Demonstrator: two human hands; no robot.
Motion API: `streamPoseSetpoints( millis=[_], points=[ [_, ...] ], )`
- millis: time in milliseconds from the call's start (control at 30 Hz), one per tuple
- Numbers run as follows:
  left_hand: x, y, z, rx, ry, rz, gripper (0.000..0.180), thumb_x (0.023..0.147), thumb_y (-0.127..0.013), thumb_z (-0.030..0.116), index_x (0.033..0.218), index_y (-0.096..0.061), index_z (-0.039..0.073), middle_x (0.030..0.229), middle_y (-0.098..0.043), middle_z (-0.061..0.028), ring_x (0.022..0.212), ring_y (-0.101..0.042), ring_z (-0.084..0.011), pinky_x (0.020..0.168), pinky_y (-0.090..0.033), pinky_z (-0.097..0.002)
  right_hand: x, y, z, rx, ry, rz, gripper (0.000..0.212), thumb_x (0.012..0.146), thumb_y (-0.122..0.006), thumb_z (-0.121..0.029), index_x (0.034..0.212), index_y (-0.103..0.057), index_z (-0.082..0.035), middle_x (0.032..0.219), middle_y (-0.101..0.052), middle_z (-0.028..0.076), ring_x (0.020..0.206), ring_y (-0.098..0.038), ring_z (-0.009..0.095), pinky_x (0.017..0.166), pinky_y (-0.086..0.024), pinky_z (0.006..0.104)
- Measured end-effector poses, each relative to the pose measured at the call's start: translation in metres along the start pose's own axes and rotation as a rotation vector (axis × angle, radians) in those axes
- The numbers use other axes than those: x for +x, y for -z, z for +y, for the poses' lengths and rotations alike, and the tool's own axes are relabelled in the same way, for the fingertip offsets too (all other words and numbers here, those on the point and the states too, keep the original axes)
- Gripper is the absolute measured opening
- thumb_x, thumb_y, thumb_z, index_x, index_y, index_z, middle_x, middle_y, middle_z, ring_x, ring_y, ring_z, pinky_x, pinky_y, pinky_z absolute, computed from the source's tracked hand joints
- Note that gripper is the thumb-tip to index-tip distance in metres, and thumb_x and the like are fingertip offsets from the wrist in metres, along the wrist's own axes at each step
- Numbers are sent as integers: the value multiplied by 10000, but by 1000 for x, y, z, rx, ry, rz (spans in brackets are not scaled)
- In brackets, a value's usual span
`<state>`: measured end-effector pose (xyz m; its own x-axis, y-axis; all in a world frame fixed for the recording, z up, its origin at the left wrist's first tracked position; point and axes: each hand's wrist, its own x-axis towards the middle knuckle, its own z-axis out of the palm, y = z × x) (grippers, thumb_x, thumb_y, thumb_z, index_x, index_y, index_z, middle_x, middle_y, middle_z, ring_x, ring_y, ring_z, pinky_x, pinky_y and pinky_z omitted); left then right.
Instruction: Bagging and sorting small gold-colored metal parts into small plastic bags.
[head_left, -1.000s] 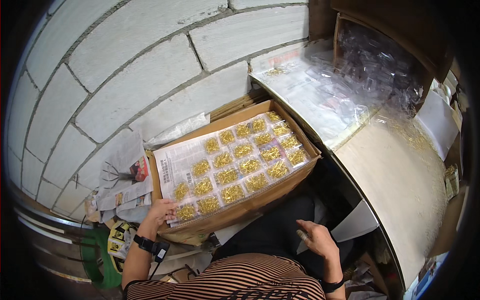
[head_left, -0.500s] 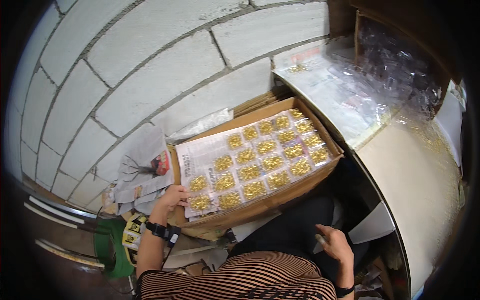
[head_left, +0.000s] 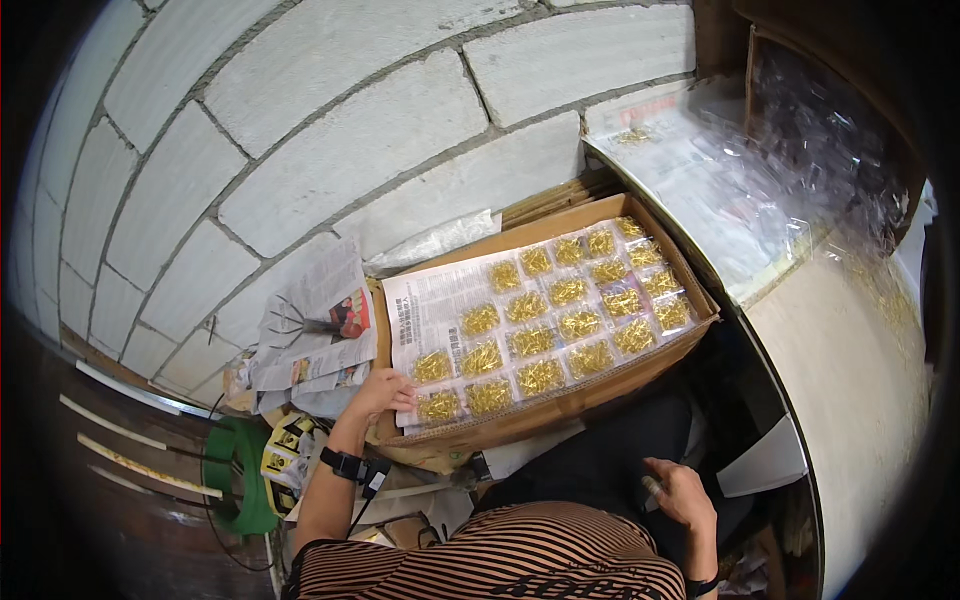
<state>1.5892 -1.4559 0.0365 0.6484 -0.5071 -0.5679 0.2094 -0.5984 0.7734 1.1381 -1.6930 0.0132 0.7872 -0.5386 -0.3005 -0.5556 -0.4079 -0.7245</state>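
A cardboard box (head_left: 540, 405) is topped by a printed newspaper sheet (head_left: 420, 310). Small clear bags of gold-coloured, thin metal pieces lie on the sheet in rows; the pieces are too small to name. At the box's near left corner, my left hand (head_left: 383, 392) has its fingers stretched out against the edge of the corner bag (head_left: 437, 405). Over my dark trousers, away from the box, my right hand (head_left: 685, 498) has its thumb and forefinger apart with nothing seen between them. A light band wraps one of its fingers.
Folded newspapers (head_left: 315, 345) lie left of the box beside a green ring-shaped object (head_left: 235, 475). A block wall (head_left: 350, 140) rises behind. To the right, a table (head_left: 830, 370) bears loose gold pieces, and a carton (head_left: 830, 130) of clear bags stands at its far end.
The view has shifted, so the box and both hands appear farther right. My left hand stays by the corner bag, and gold pieces that showed below that bag are out of sight.
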Motion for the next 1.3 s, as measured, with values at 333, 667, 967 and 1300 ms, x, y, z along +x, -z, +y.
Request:
streamPoseSetpoints(
  millis=[333,667,967,1300],
  points=[
    [-9,-4,3,83,-17,41,227,905,-473,103,1015,-549,-80,814,-614,-154,643,-653,-233,552,-563,-310,0,-2,-2,5,-16,-13,362,811,-616,-143,1137,-590,11,1091,-618,198,971,-598,365,847,-470,397],
    [-21,-15,-1,34,27,-22,222,895,-516,116,982,-560,-84,794,-608,-129,647,-654,-224,570,-577,-322,-4,-6,-2,-30,10,8,352,821,-603,-148,1130,-589,20,1092,-617,204,977,-595,369,846,-473,394],
    [-10,16,-4,107,-138,272,229,916,-450,100,1068,-548,-41,833,-620,-119,649,-625,-177,526,-494,-265,-10,-11,2,-6,-14,-9,361,818,-605,-147,1140,-585,17,1104,-611,210,1005,-586,369,864,-465,393],
    [6,27,-11,113,-167,415,233,921,-462,151,977,-596,-32,777,-638,-128,601,-642,-192,486,-497,-292,-16,-13,8,3,-54,11,350,828,-594,-166,1134,-588,3,1089,-616,201,984,-589,370,852,-470,402]
  ],
)
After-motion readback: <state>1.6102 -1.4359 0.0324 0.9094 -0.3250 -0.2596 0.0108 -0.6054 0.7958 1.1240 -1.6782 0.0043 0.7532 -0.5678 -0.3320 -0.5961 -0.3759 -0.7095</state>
